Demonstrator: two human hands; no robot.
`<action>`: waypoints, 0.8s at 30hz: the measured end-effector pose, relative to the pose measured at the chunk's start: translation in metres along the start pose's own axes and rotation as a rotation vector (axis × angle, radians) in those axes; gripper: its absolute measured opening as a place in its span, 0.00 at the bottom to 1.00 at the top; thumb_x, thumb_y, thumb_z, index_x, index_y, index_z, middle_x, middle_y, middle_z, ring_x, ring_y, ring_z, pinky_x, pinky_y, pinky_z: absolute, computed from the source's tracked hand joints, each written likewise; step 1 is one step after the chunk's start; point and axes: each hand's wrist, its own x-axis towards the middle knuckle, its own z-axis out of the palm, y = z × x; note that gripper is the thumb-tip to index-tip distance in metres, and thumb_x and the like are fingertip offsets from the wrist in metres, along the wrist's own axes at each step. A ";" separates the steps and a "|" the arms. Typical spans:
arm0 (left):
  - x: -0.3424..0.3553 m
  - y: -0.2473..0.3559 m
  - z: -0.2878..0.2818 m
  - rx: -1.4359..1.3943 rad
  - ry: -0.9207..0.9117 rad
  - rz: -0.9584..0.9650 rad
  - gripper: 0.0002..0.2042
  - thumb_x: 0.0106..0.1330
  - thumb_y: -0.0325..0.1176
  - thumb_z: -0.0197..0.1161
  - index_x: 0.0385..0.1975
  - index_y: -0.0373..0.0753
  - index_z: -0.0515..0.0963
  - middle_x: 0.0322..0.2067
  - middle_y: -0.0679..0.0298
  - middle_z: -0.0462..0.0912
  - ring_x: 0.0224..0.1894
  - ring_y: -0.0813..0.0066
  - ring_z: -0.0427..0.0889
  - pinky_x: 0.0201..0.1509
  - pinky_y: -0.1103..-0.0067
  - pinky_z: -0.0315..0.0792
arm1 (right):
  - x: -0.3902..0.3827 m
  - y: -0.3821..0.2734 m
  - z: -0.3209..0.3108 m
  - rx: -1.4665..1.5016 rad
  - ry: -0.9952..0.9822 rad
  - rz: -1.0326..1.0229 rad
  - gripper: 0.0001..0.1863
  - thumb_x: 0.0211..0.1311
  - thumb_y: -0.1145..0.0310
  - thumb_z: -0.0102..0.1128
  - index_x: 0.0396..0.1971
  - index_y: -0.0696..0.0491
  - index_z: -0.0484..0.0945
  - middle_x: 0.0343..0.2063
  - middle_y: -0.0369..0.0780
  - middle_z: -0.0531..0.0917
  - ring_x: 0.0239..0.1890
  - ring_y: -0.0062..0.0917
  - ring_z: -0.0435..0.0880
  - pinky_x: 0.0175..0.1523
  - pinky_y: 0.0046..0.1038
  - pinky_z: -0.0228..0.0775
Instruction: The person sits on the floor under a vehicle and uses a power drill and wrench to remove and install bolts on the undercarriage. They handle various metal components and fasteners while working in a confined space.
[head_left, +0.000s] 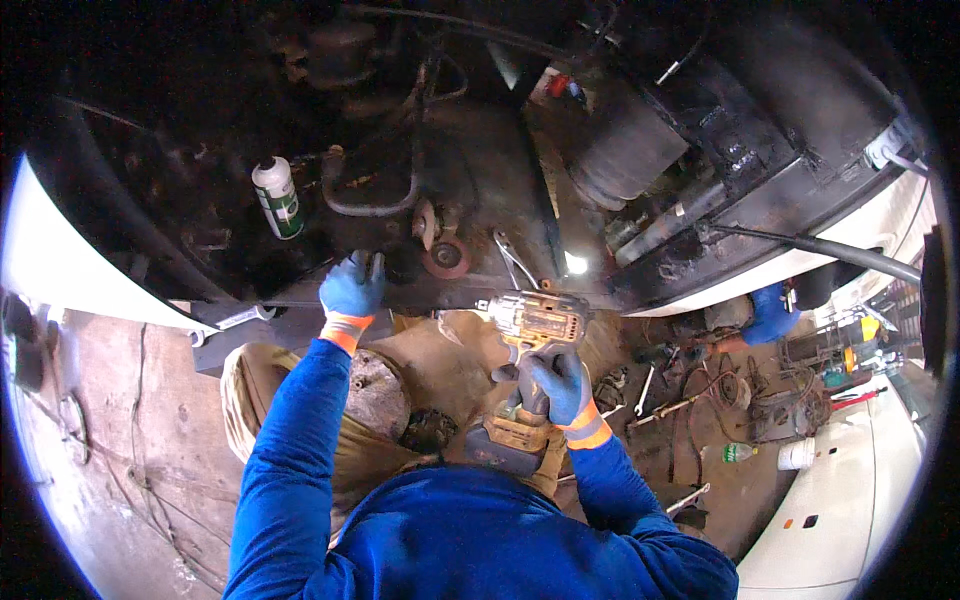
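Clasping yellow impact wrench (538,316): right grip (560,384). Left grip (352,285): cannot tell whether spread. White bottle (277,199) bears green label (286,212).

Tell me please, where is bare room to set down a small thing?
At left, the concrete floor shows bare between the dark cable and the tan trousers. Crowded: right of the right hand, with a wrench, hoses and a white bucket; also ahead, around the disc tool.
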 end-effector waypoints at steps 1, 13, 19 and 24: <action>0.000 0.001 0.000 0.012 -0.027 -0.017 0.10 0.63 0.45 0.61 0.28 0.46 0.77 0.22 0.55 0.81 0.25 0.51 0.81 0.27 0.59 0.75 | -0.006 0.015 -0.020 -0.132 0.034 -0.003 0.12 0.65 0.72 0.58 0.45 0.56 0.69 0.37 0.38 0.78 0.38 0.27 0.83 0.36 0.26 0.77; -0.001 0.004 -0.003 -0.024 0.005 0.037 0.10 0.63 0.45 0.60 0.29 0.45 0.78 0.23 0.54 0.81 0.25 0.52 0.81 0.28 0.61 0.75 | -0.019 0.023 -0.018 -0.185 0.015 0.033 0.09 0.68 0.67 0.52 0.43 0.56 0.69 0.33 0.46 0.82 0.21 0.27 0.77 0.24 0.27 0.68; -0.001 0.003 -0.001 -0.041 -0.013 0.002 0.11 0.63 0.45 0.60 0.29 0.45 0.78 0.24 0.55 0.81 0.26 0.51 0.81 0.29 0.61 0.75 | -0.016 0.023 -0.003 -0.046 0.085 -0.013 0.14 0.67 0.70 0.49 0.48 0.61 0.71 0.36 0.48 0.81 0.20 0.30 0.78 0.23 0.27 0.69; -0.001 0.007 -0.007 -0.031 0.015 0.013 0.11 0.62 0.45 0.61 0.28 0.45 0.78 0.23 0.54 0.81 0.26 0.52 0.81 0.29 0.61 0.75 | -0.014 0.041 -0.027 -0.167 0.148 0.002 0.11 0.67 0.69 0.49 0.42 0.60 0.71 0.33 0.48 0.81 0.19 0.30 0.77 0.23 0.27 0.68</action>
